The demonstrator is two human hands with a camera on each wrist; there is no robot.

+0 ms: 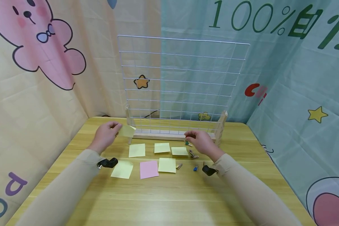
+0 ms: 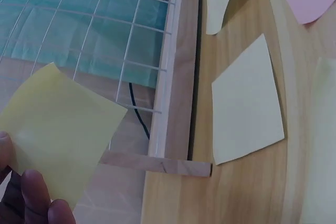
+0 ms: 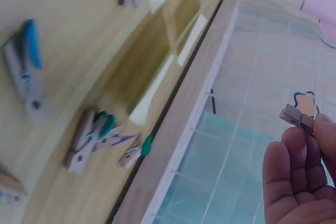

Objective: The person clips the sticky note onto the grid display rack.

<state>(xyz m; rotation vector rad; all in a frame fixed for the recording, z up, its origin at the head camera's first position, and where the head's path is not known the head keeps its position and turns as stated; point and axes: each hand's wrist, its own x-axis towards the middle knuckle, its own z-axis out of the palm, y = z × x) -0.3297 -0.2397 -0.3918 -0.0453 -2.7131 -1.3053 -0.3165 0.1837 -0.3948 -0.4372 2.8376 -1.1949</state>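
Observation:
My left hand (image 1: pixel 105 135) pinches a yellow sticky note (image 1: pixel 126 131) by its edge, raised by the left post of the white wire grid rack (image 1: pixel 161 136). In the left wrist view that note (image 2: pixel 58 124) stands in front of the mesh, its near face blank. My right hand (image 1: pixel 201 142) is near the rack's right end. Between its thumb and fingers it holds a small wooden clothespin (image 3: pixel 298 117), plain in the right wrist view. Below the hands, several yellow notes (image 1: pixel 137 150) and one pink note (image 1: pixel 149 169) lie on the table.
Loose clothespins lie right of the notes: one with a blue decoration (image 3: pixel 32 45), a cluster with a green one (image 3: pixel 107 124), and others nearby. The wooden table (image 1: pixel 147 204) meets printed curtains (image 1: pixel 293 94) at the back and sides. Black wrist cameras (image 1: pixel 108 163) hang from both sleeves.

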